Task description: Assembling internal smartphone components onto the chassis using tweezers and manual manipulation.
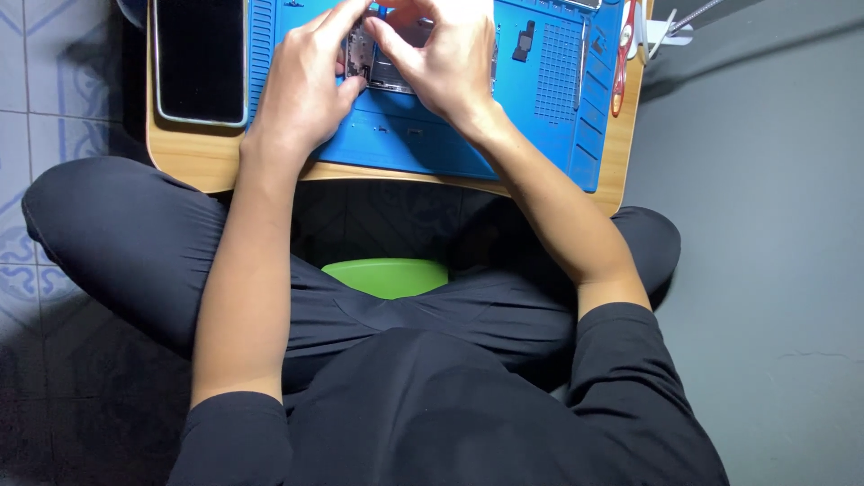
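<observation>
A: What is being worked on, taking the blue mat [432, 144] as the landmark?

B: An opened phone body [387, 63] is lying on the far middle of the blue mat, its dark innards and metal parts partly showing between the fingers. It is being handled by both hands at once.

A: State of the hands?

B: The left hand [301, 85] is being pressed against the near-left edge of the opened phone body, fingers curled narrow, thumb tucked under. The right hand [445, 58] is being closed from the right side, fingertips pinched together over the top of it. Whether a small part is being gripped in that pinch cannot be told; it is hidden by the fingers.

A: Anything else around the mat?

B: A dark glass panel [200, 58] is resting off the mat's left edge on the wooden surface [193, 162]. A thin tool [581, 63] is lying in the mat's right-hand tray, and red-handled scissors [621, 63] just past its right edge. A small dark component [524, 40] is sitting on the mat right of the hands. A green stool [387, 274] is showing below the mat, between the crossed legs.

A: Step in hand?

B: Judged as a fine internal step, something being seated or freed inside the body. A steady brace from the left and a light, precise pinch are being called for next.
</observation>
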